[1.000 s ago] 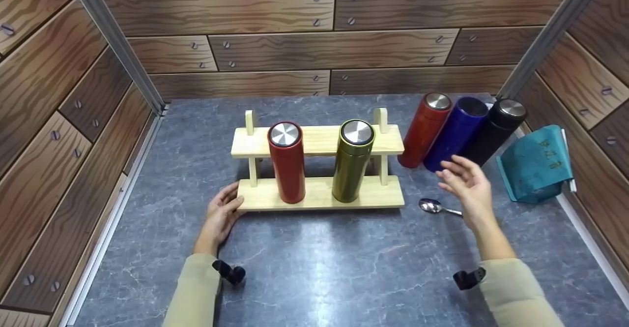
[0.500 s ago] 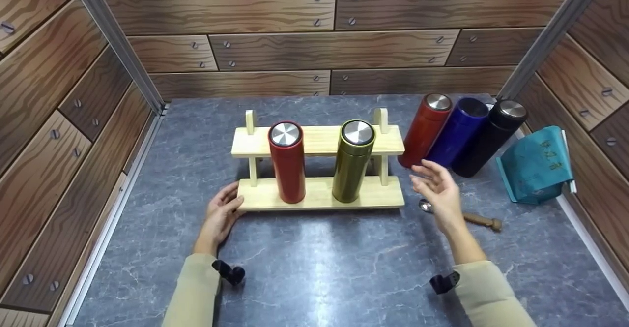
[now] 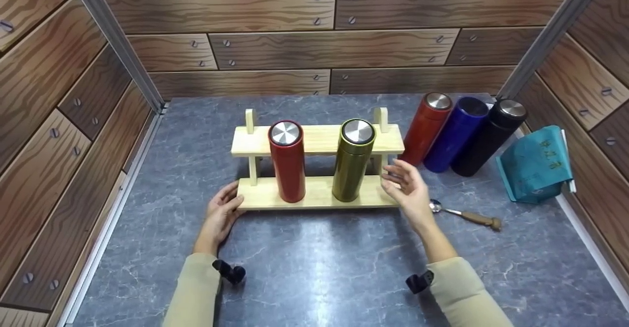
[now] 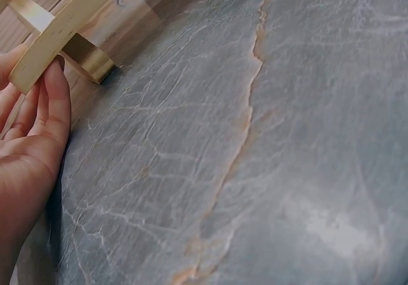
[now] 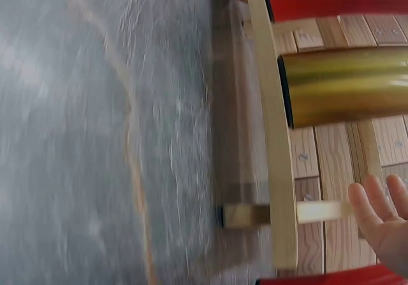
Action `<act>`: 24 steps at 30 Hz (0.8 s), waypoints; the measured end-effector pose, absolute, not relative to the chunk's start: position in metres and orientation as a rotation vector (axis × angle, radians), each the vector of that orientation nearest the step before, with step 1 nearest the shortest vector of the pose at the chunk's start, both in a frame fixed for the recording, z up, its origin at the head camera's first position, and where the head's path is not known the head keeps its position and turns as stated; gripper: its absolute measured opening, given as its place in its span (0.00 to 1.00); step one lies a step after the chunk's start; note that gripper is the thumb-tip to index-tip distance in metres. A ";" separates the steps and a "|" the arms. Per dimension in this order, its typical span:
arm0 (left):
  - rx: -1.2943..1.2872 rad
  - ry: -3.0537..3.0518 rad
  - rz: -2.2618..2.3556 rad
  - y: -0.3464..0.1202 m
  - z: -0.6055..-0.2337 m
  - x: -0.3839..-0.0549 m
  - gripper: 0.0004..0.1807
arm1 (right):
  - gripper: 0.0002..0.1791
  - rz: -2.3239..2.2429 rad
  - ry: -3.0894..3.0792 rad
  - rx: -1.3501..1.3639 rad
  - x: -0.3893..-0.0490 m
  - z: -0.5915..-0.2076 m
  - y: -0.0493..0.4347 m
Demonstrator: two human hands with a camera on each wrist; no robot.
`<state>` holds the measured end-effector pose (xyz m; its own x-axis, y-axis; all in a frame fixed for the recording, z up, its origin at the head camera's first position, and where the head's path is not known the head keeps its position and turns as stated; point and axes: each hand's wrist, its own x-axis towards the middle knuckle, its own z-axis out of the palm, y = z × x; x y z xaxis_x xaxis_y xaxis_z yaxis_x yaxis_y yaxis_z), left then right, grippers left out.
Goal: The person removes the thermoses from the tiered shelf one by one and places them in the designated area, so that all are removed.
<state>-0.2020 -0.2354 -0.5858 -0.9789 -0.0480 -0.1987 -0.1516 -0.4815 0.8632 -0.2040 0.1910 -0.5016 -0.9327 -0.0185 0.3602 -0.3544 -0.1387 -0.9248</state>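
A two-tier wooden rack [image 3: 317,140] stands in the middle of the table, with a red thermos [image 3: 289,169] and an olive-green thermos [image 3: 350,174] upright on its lower board. At the board's left end, my left hand [image 3: 222,215] grips it; in the left wrist view, the fingers of the left hand [image 4: 38,132] lie around the board end. My right hand [image 3: 410,194] is by the right end of the lower board, fingers loosely spread and holding nothing. In the right wrist view, the right hand's fingers [image 5: 376,205] are near the rack's post.
Orange-red [image 3: 426,128], blue [image 3: 456,135] and black [image 3: 489,137] thermoses stand together right of the rack. A teal package [image 3: 535,164] is farther right. A wooden-handled spoon [image 3: 474,217] lies beside the right forearm. Wood-patterned walls [image 3: 314,17] enclose the table.
My right hand has moved left, from above the spoon to the rack's right end, uncovering the spoon. The left hand has stayed on the board; the rack and thermoses have not visibly moved.
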 end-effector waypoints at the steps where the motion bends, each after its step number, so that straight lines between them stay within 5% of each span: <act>1: -0.306 1.563 2.637 -0.235 -0.586 -0.202 0.31 | 0.32 2.182 -1.893 0.434 -0.204 -0.502 0.188; 24: -0.269 1.540 2.668 -0.235 -0.586 -0.202 0.30 | 0.44 1.975 -2.045 0.435 -0.200 -0.475 0.127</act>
